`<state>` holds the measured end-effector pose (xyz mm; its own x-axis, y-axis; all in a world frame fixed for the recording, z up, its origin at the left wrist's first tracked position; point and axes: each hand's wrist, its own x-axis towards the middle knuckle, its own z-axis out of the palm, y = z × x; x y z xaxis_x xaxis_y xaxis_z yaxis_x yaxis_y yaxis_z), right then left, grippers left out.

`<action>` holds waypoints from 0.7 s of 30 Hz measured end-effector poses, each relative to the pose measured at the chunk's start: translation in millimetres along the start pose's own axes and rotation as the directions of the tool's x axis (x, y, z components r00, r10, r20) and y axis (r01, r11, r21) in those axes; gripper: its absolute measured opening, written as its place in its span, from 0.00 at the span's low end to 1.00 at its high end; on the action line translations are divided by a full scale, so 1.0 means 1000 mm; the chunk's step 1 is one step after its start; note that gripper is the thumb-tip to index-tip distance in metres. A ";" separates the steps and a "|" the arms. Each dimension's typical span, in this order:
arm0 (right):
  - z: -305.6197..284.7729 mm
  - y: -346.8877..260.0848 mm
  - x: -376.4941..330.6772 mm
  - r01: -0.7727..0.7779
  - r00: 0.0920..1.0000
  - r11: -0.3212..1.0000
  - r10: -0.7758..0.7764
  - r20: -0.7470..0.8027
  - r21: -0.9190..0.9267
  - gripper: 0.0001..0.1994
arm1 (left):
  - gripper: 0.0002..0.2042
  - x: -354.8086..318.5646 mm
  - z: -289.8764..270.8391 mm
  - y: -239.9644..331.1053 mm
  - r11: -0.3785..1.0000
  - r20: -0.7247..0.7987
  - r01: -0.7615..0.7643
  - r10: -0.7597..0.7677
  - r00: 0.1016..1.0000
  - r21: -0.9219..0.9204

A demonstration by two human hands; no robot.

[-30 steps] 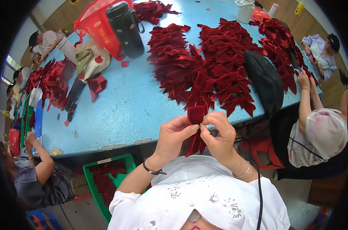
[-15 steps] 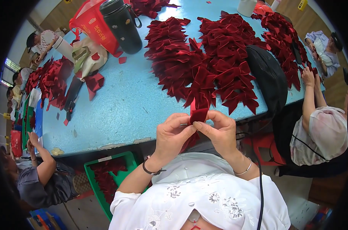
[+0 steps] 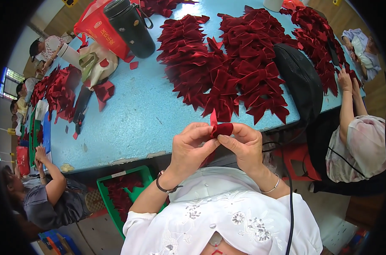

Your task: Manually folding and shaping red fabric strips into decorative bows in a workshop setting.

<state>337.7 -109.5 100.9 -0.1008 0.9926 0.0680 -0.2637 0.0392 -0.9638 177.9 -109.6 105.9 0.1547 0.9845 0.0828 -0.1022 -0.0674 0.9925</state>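
Note:
Between my two hands, just off the table's near edge, is a dark red velvet ribbon (image 3: 222,129) bent into a loop. My left hand (image 3: 192,144) pinches its left side between thumb and fingers. On the other side my right hand (image 3: 243,146) grips it the same way, and the two thumbs nearly meet below the loop. One lighter red ribbon end (image 3: 213,117) sticks up beside the loop; more ribbon hangs below, partly hidden by my fingers. Beyond my hands lie long rows of finished-looking red velvet bows (image 3: 186,59), overlapping each other.
The blue table (image 3: 129,123) also bears a black flask (image 3: 131,32), a red bag (image 3: 95,27), a cloth pouch (image 3: 100,63) and a black bag (image 3: 298,83). A green crate (image 3: 106,199) with red pieces stands below left. Other people sit at both sides.
The ribbon between my fingers has folded down into a shorter, rounder loop, and a lighter end now shows beside it. My hands stay nearly in place while the view shifts slightly.

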 end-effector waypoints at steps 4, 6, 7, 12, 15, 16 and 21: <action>-0.015 0.007 0.000 -0.018 0.995 0.998 0.011 0.098 0.065 0.08 | 0.13 0.000 0.007 -0.005 0.999 -0.007 -0.005 0.005 1.000 0.046; -0.018 0.011 0.001 0.040 0.986 0.997 -0.050 0.157 0.066 0.08 | 0.13 0.000 0.009 -0.006 0.994 -0.025 -0.027 0.030 0.999 0.109; -0.019 0.010 0.000 0.039 0.986 0.997 -0.049 0.157 0.067 0.08 | 0.13 0.000 0.009 -0.006 0.989 -0.033 -0.038 0.043 0.999 0.141; -0.016 0.009 0.001 0.042 0.976 0.992 -0.067 0.205 0.123 0.08 | 0.13 -0.003 0.010 -0.006 0.964 -0.034 -0.098 0.110 0.993 0.249; -0.013 0.013 0.003 0.075 0.970 0.989 -0.102 0.223 0.128 0.09 | 0.12 -0.004 0.008 0.000 0.941 -0.032 -0.094 0.110 0.993 0.325; -0.012 0.014 0.004 0.077 0.966 0.986 -0.112 0.233 0.151 0.08 | 0.12 -0.005 0.007 0.001 0.941 -0.033 -0.092 0.109 0.993 0.325; -0.002 0.023 0.008 0.150 0.939 0.976 -0.191 0.287 0.158 0.09 | 0.11 -0.011 -0.010 0.000 0.986 -0.032 -0.033 0.039 0.999 0.162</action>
<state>332.9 -100.5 79.1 -0.3200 0.8911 0.3218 -0.4236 0.1692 -0.8899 166.9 -118.5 103.8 0.1191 0.9858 0.1182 0.0531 -0.1252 0.9907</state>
